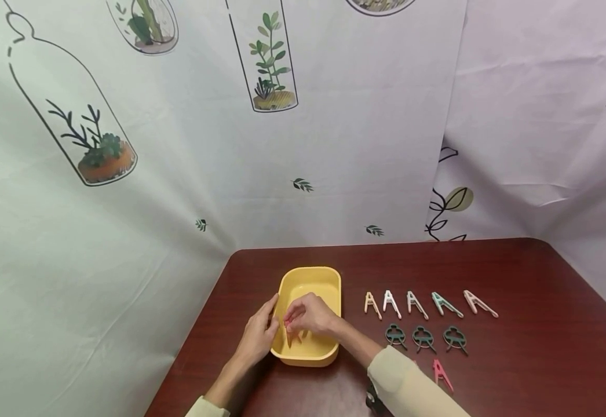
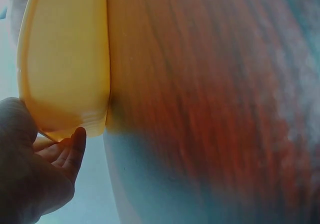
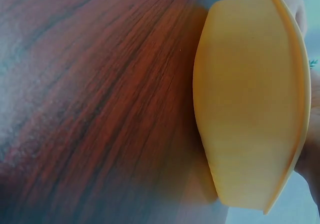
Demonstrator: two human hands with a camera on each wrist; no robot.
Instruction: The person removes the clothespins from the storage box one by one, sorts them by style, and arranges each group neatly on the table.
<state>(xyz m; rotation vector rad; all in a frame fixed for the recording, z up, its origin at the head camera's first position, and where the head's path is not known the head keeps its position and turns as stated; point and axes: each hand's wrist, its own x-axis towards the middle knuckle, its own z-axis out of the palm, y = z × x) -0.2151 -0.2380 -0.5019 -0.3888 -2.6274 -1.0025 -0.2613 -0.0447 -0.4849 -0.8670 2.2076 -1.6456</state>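
Note:
A yellow plastic tub [image 1: 308, 348] stands on the dark red wooden table. My left hand [image 1: 256, 335] grips its left side, with fingers against the outer wall; the left wrist view shows these fingers [image 2: 76, 151] near the tub's end. Inside the tub, my right hand [image 1: 311, 314] pinches a small pinkish-red clip [image 1: 286, 322], mostly covered by the fingers. Just below those fingertips lies an orange clothespin [image 1: 294, 337] on the tub's floor. In the right wrist view the tub's outer wall [image 3: 245, 94] hides most of the right hand's work.
Right of the tub, a row of clothespins holds orange, white, teal [image 1: 446, 304] and pale pink [image 1: 480, 304] ones. Below sit three dark green clover-shaped clips [image 1: 423, 338]. A pink clothespin [image 1: 441, 374] lies nearer, beside the right sleeve. A black object [image 1: 372, 399] is partly hidden under that sleeve.

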